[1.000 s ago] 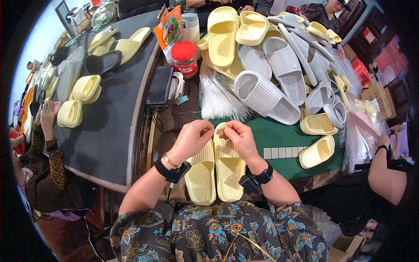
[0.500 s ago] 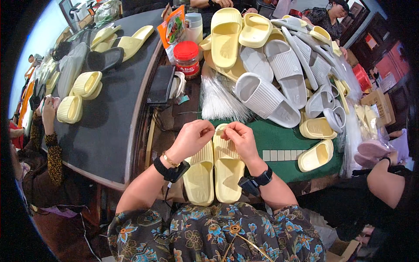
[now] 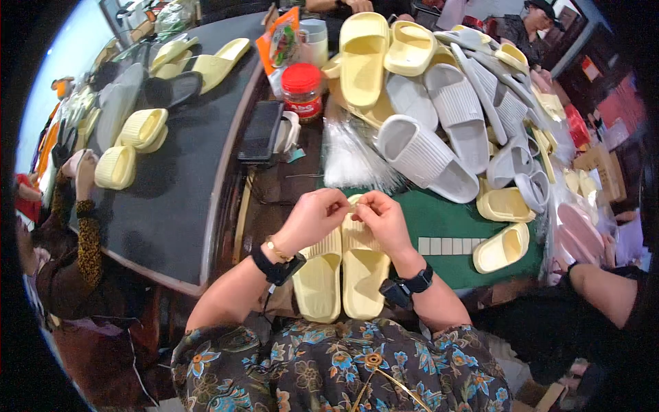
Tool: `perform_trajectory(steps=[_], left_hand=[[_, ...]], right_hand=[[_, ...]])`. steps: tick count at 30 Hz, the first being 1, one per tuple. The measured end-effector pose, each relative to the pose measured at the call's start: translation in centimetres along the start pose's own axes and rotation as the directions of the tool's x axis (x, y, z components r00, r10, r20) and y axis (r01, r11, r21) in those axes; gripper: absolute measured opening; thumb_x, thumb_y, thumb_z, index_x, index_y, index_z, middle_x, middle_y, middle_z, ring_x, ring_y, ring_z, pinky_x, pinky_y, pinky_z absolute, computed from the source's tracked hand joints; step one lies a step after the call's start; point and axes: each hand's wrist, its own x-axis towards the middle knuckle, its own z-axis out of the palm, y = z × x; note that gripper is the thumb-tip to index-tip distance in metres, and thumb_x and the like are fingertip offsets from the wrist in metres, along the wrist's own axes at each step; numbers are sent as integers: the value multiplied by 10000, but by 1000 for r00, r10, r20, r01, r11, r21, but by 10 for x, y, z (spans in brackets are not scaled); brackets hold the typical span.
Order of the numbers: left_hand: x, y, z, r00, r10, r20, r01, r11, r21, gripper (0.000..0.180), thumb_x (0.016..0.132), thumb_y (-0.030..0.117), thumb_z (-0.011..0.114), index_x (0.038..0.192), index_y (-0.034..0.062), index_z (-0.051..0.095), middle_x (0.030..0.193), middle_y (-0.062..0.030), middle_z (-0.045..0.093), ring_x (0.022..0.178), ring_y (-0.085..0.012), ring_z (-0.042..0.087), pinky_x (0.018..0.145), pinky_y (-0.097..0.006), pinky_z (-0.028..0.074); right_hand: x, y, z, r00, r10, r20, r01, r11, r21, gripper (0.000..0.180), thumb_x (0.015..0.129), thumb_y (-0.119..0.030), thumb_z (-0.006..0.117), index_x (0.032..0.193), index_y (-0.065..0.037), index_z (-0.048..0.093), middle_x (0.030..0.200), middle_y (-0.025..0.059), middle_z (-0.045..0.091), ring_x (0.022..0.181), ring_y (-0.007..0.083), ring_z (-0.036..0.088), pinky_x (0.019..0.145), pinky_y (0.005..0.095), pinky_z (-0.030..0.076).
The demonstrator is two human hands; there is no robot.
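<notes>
Slippers (image 3: 115, 167), mostly yellow and grey, are spread over the dark tabletop (image 3: 161, 199) at far left, with a co-worker's hand (image 3: 82, 168) close beside. Next, a flat black device (image 3: 261, 134) and a red-lidded jar (image 3: 302, 99) are set just past its rim. In the middle, a yellow pair is laid side by side with toes away, directly below the hands: its left slipper (image 3: 319, 281) is partly covered by the left hand (image 3: 312, 214), its right slipper (image 3: 364, 281) by the right hand (image 3: 377, 218). The fingers (image 3: 368, 214) of both hands are curled and drawn together at the toe of the right slipper, tips nearly meeting; whether anything small is pinched between them cannot be told. Each slipper of the pair is judged to be light, springy foam, soft enough to be bent, little prone to breaking, perhaps slick on its smooth faces; it is best held by the ridged strap (image 3: 358, 240) or by the thick sole edge at the uncovered heel. To the right, a row of pale squares (image 3: 447, 246) is laid on a green mat (image 3: 449, 268), with a heap of yellow and grey slippers (image 3: 415, 151) piled beyond, and just beside the row a single yellow slipper (image 3: 495, 250) is placed at an angle
</notes>
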Motion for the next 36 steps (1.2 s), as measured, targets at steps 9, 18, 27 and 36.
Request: perform_trajectory(steps=[9, 18, 27, 36], left_hand=[[-3, -5, 16, 989, 138, -55, -137, 990, 19, 87, 781, 82, 655, 796, 3, 620, 722, -141, 611, 673, -291, 615, 620, -369, 489], [-4, -10, 20, 991, 118, -64, -117, 993, 20, 91, 785, 96, 643, 802, 10, 622, 725, -137, 622, 668, -302, 620, 612, -376, 493], [2, -2, 18, 992, 73, -101, -82, 993, -85, 112, 794, 105, 655, 818, 2, 618, 712, -145, 634, 642, -256, 633, 604, -353, 500], [1, -2, 20, 993, 92, -76, -96, 994, -59, 103, 812, 99, 638, 823, -2, 616, 727, -135, 644, 655, -239, 641, 603, -338, 500]], right_hand=[[-8, 3, -6, 997, -69, 17, 70, 994, -81, 49, 894, -50, 593, 856, -20, 584, 778, -1, 637, 647, 24, 533, 567, 181, 409], [-4, 8, -4, 995, -92, 28, 95, 990, -103, 44, 893, -52, 594, 862, -24, 580, 769, -1, 634, 648, 33, 538, 562, 183, 409], [-7, 9, -4, 994, -101, -36, 100, 995, -22, 34, 893, -24, 578, 861, -20, 568, 763, 5, 614, 669, 63, 576, 598, 207, 448], [-4, 15, -6, 995, -102, 1, 102, 995, 3, 50, 886, 1, 585, 851, -12, 551, 790, 17, 614, 699, 67, 581, 642, 212, 464]])
